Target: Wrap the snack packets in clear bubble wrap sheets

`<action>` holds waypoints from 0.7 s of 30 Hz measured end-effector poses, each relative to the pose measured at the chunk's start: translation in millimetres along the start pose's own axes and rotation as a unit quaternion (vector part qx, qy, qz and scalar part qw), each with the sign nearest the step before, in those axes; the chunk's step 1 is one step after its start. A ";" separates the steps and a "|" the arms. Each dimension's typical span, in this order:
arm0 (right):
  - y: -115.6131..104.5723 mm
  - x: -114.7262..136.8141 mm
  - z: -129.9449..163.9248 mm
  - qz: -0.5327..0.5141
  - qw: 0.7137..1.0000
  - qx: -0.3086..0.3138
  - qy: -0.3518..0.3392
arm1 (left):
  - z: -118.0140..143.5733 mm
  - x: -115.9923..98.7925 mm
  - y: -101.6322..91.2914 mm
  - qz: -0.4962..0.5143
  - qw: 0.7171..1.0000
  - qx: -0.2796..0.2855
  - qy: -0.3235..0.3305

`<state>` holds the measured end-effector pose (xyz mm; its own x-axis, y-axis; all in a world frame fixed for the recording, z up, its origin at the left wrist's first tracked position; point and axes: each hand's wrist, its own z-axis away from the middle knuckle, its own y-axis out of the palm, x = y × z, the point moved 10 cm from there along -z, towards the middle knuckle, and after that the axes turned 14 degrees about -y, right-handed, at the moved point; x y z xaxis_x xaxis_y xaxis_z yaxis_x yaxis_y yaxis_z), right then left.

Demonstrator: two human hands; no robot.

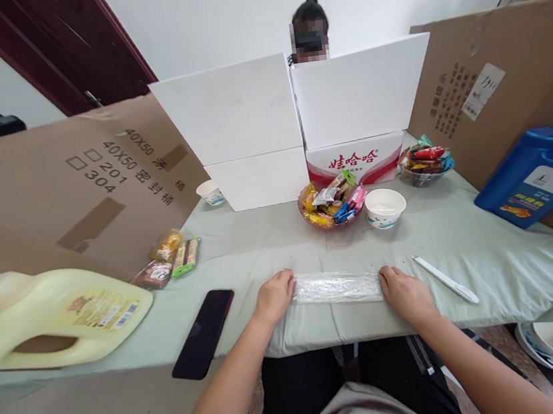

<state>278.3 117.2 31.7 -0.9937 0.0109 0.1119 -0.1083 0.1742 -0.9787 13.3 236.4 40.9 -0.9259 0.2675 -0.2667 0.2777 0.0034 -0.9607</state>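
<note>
A flat, crinkled strip of clear plastic film (337, 287) lies lengthwise near the table's front edge. My left hand (276, 296) pinches its left end, fingers closed. At the opposite end, my right hand (406, 293) grips the film the same way. To the right of my right hand rests a white utility knife (447, 280), apart from it. A dark phone (204, 335) lies left of my left hand, over the table edge. Beyond the film stand a pink glass bowl (326, 226) of wrapped snacks and a white paper bowl (386, 208).
White box panels (246, 120) and cardboard walls (497, 79) surround the back and sides. A pale yellow jug (58, 314) lies left, a blue bottle (535, 178) leans right. Wrapped snacks (184, 257), another snack bowl (428, 177) and a paper bowl (211, 192) sit farther back. A person (310, 28) is behind.
</note>
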 end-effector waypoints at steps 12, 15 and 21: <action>-23.6 78.4 7.1 0.006 0.960 -0.127 -0.249 | 46.8 -77.1 -7.4 -0.007 0.987 -0.106 0.122; 11.0 96.6 4.1 -0.003 0.951 -0.039 -0.308 | 58.3 -92.1 31.8 -0.040 0.986 -0.022 0.159; 24.0 39.3 28.8 0.019 0.974 -0.033 -0.224 | 45.2 -41.9 39.3 -0.095 0.994 0.008 0.061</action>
<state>235.8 93.5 7.6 -0.9121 -0.4093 -0.0251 -0.0832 0.2447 -0.9660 51.4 181.7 10.8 -0.9228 0.3787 -0.0707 0.0968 0.0504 -0.9940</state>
